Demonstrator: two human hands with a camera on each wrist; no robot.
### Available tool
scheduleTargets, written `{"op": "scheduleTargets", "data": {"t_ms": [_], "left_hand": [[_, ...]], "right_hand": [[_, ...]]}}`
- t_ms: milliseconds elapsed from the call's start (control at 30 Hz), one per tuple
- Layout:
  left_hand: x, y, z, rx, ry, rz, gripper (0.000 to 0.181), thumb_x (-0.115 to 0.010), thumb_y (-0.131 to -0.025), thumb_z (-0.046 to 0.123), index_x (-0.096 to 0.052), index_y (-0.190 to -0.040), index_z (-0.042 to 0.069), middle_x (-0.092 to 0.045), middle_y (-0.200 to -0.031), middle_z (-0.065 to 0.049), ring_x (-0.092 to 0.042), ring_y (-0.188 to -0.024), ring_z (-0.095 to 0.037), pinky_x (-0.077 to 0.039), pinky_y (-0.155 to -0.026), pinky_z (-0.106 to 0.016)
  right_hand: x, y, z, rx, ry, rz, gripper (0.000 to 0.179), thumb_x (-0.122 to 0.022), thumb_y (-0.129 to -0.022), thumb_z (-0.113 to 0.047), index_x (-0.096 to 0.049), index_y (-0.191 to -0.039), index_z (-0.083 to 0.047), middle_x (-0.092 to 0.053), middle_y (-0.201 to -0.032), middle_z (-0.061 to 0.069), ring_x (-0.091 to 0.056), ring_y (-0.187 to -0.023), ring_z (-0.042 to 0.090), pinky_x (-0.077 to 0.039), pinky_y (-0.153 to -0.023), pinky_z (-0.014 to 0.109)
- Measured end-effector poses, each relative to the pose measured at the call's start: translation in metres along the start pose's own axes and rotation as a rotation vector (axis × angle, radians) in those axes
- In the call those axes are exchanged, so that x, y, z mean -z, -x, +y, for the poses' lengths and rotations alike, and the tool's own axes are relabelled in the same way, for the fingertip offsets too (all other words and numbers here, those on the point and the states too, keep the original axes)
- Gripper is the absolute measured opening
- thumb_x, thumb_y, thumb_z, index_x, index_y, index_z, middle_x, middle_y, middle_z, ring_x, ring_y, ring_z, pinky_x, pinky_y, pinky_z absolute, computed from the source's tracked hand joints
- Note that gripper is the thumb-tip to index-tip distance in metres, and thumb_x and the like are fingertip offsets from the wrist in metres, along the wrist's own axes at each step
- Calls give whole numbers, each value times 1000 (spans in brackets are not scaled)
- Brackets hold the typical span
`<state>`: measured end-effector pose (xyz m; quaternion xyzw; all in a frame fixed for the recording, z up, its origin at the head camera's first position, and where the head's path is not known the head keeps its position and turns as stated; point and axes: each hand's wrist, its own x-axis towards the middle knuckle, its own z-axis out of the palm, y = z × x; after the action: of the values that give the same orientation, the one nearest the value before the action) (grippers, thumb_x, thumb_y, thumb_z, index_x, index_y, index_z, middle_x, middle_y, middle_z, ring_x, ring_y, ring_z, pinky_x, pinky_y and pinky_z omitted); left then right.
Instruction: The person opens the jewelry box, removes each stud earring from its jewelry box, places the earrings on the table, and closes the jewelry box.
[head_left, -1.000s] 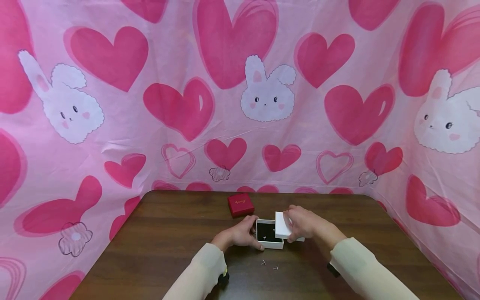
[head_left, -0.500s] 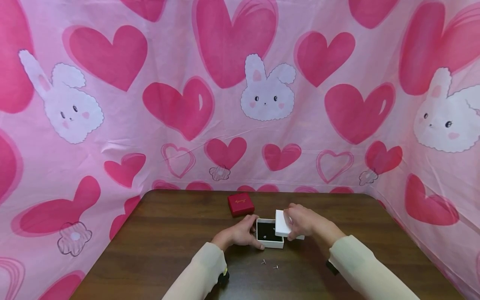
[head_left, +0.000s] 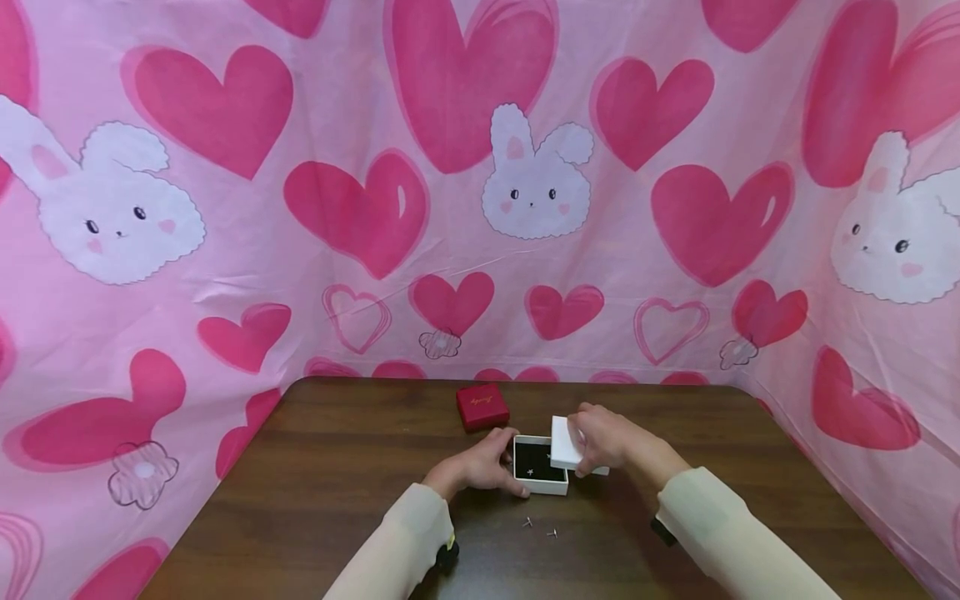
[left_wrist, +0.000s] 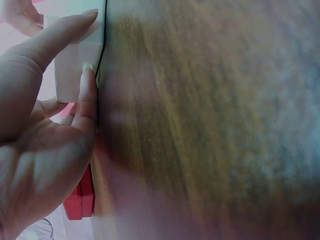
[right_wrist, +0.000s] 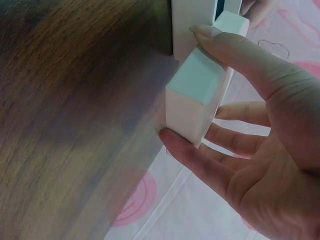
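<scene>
A white box base [head_left: 543, 488] with a black insert [head_left: 531, 454] sits on the table, its opening facing up. My left hand [head_left: 487, 465] grips it at the left end, thumb on the near wall [left_wrist: 80, 52] and fingers round the end. In my right hand [head_left: 606, 437] is a white lid [head_left: 564, 444], pinched between thumb and fingers; the right wrist view shows the lid [right_wrist: 195, 80] tilted. It overlaps the right part of the base in the head view, hiding that corner. A tiny silver star-shaped piece [head_left: 530, 472] shows on the insert, another partly under the lid's edge.
Behind the base stands a closed red box [head_left: 482, 407] with gold lettering. Two small stud-like metal pieces [head_left: 528, 522] lie on the brown wooden table [head_left: 360, 467] nearer the person. A pink cloth [head_left: 450, 225] with hearts and rabbits hangs behind and at both sides.
The camera view has shifted slightly. Both hands, the base and the lid keep nearly the same positions.
</scene>
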<state>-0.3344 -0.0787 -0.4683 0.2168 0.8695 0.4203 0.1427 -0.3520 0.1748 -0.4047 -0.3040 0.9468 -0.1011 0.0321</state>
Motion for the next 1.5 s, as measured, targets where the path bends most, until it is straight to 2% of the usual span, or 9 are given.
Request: {"op": "scheduleTargets", "data": {"t_ms": [267, 500, 800, 1167, 1500], "left_hand": [[-1, 1, 0, 6, 7, 0, 70, -90, -76, 19, -49, -132, 10, -47, -112, -3, -49, -103, -18, -46, -90, -37], [-4, 1, 0, -20, 15, 17, 69, -91, -74, 16, -50, -129, 7, -47, -111, -6, -49, -101, -19, -45, -87, -36], [-3, 1, -1, -29, -12, 13, 66, -91, -75, 17, -50, -126, 10, -47, -111, -6, -50, -100, -18, -45, -87, -33], [-3, 1, 0, -28, -12, 8, 66, -90, -75, 17, -50, -126, 9, -47, -112, -8, -49, -102, -19, -45, -88, -34], [-2, 1, 1, -26, -7, 11, 66, -91, -75, 17, -50, -127, 9, -47, -112, -7, -50, -102, -19, -44, -88, -35]], "right_hand": [[-1, 0, 1, -5, -1, 7, 45, -99, -61, -22, -60, -81, -12, -52, -87, 4, -50, -78, 20, -47, -67, 40], [0, -2, 0, -3, 20, 15, 44, -98, -61, -22, -59, -80, -12, -52, -87, 4, -51, -79, 21, -47, -67, 41], [-2, -4, 2, -6, 38, 14, 44, -98, -61, -22, -59, -79, -13, -51, -86, 2, -52, -80, 21, -47, -68, 41], [1, -3, 3, -36, 27, 16, 48, -99, -60, -21, -64, -92, -8, -52, -89, 4, -52, -83, 22, -48, -69, 43], [2, -4, 5, -33, 38, 15, 50, -99, -60, -23, -65, -93, -8, -52, -89, 4, -52, -81, 21, -48, -68, 41]]}}
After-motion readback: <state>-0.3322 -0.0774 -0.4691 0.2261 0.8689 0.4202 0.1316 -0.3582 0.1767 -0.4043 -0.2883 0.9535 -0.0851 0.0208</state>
